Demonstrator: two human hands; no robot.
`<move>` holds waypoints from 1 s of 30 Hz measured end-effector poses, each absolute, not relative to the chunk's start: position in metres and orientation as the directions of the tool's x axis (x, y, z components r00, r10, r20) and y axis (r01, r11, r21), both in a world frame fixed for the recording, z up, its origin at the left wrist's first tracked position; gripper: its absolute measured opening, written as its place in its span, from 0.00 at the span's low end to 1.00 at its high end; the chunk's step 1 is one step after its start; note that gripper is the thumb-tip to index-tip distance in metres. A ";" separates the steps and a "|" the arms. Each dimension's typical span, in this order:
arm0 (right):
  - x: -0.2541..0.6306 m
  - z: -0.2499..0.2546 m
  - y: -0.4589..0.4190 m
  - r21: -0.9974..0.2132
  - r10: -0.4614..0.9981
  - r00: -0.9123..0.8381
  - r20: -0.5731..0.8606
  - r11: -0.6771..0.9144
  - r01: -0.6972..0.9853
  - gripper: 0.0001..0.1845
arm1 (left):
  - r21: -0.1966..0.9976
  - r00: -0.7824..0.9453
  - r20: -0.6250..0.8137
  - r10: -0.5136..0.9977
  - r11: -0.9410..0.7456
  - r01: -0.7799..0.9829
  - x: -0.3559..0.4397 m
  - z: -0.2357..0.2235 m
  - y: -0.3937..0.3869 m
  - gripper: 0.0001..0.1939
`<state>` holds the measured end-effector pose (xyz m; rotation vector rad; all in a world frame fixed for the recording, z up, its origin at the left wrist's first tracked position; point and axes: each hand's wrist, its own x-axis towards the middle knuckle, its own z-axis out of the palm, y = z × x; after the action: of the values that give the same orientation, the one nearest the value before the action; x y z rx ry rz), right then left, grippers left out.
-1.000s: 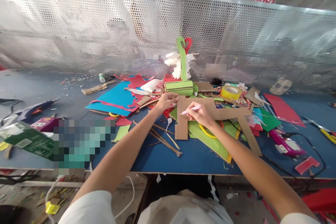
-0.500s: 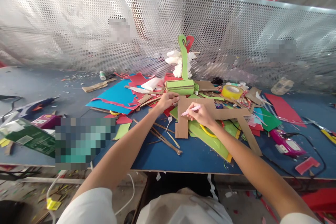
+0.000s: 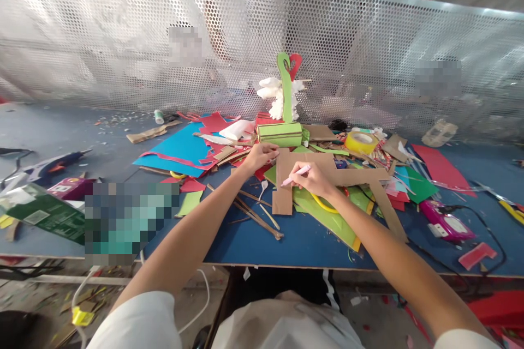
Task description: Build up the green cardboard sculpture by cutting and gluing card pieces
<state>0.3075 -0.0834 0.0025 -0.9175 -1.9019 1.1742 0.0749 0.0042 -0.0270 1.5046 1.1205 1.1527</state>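
Observation:
A pink pen (image 3: 298, 173) is gripped in my right hand (image 3: 314, 179), its tip down at the left part of a brown cardboard piece (image 3: 315, 162). My left hand (image 3: 262, 156) pinches that cardboard at its upper left edge. The cardboard is cut in an angular shape, with a long arm reaching right and a leg dropping toward the lower right. Beneath it lie green sheets (image 3: 327, 221) and a yellow handle, partly covered. Behind my hands stands a green block (image 3: 279, 135) with a curled green upright (image 3: 287, 87), a red curl and white fluffy pieces.
Yellow tape (image 3: 361, 142) lies right of the cardboard, among scraps. Blue sheets (image 3: 174, 147) and red scraps are on the left. Twigs (image 3: 257, 212) rest near the table's front. A purple device (image 3: 446, 222) with a black cord sits right; a glue gun (image 3: 53, 166) lies far left.
The pen tip has moved slightly down and toward the left along the cardboard, my right hand with it. My left hand stays at the edge.

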 end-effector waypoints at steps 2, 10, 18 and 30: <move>0.307 0.002 -0.084 -0.926 0.855 -0.473 0.212 0.330 0.183 0.10 | 0.976 0.149 0.159 0.976 -0.178 0.123 0.075 -0.028 0.006 0.31; 0.309 -0.002 -0.082 -0.907 0.835 -0.506 0.216 0.364 0.213 0.10 | 0.974 0.171 0.181 0.969 -0.201 0.109 0.074 -0.029 0.007 0.33; 0.307 0.003 -0.086 -0.901 0.831 -0.516 0.210 0.369 0.227 0.10 | 0.976 0.172 0.174 0.970 -0.193 0.103 0.075 -0.030 0.006 0.32; 0.311 0.000 -0.083 -0.933 0.809 -0.554 0.199 0.329 0.146 0.13 | 0.985 0.161 0.163 0.973 -0.170 0.030 0.076 -0.024 0.002 0.27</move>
<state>0.3106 -0.0825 0.0001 -0.8391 -1.9192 1.2481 0.0761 0.0023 -0.0243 1.4347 1.0381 1.1884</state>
